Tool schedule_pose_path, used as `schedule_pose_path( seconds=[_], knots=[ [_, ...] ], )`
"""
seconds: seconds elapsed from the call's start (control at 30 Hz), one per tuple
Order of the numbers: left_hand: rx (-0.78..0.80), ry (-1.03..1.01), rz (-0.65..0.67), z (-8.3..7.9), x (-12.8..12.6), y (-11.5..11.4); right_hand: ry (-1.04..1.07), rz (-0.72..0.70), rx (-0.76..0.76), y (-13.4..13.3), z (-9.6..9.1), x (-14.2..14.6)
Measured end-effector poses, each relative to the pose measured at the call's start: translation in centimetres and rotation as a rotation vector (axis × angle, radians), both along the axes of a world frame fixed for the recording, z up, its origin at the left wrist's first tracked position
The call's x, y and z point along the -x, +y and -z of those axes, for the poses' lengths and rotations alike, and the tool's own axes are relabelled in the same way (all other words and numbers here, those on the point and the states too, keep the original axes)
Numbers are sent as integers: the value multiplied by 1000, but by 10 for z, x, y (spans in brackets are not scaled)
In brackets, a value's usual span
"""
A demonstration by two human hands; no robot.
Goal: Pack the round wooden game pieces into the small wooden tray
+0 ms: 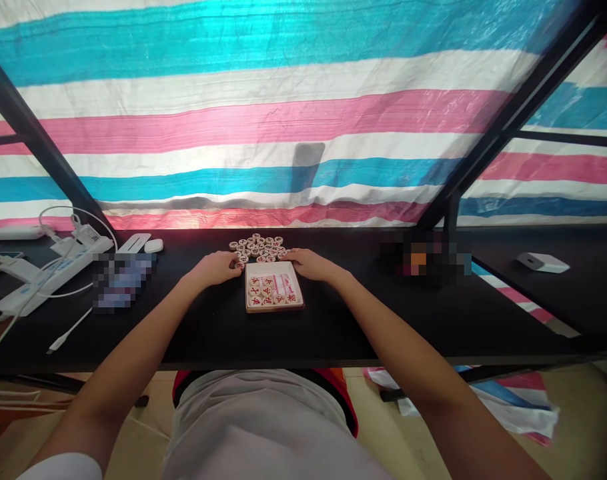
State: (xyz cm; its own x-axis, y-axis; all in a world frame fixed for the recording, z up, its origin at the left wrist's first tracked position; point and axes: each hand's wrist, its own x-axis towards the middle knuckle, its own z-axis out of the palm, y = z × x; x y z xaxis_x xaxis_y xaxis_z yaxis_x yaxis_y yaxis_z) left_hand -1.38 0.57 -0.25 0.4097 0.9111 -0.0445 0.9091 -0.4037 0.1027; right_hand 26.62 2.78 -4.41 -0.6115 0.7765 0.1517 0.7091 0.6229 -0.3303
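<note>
A small open box (pixel 274 308) lies on the black table (pixel 333 327), with several round Chinese chess pieces lined up in its near half. Just beyond it sits a loose heap of chess pieces (pixel 258 248) with red and dark characters. My left hand (pixel 216 267) rests at the heap's left edge, fingers curled and pinching a piece at the box's far left corner. My right hand (pixel 308 263) lies at the heap's right edge by the box's far right corner, fingers bent onto the pieces.
A white power strip (pixel 48 275) with cables lies at the left, next to a white mouse (pixel 153 245). A white adapter (pixel 542 262) sits on the right table. Black frame posts rise on both sides. A striped tarp (pixel 283 120) hangs behind.
</note>
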Motion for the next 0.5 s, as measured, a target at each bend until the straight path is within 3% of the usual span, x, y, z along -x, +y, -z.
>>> schedule_pose_path(
  seconds=[0.5],
  knots=[
    [-67,-212,59,14,-9,3,-1,-8,-12,0,0,1]
  ],
)
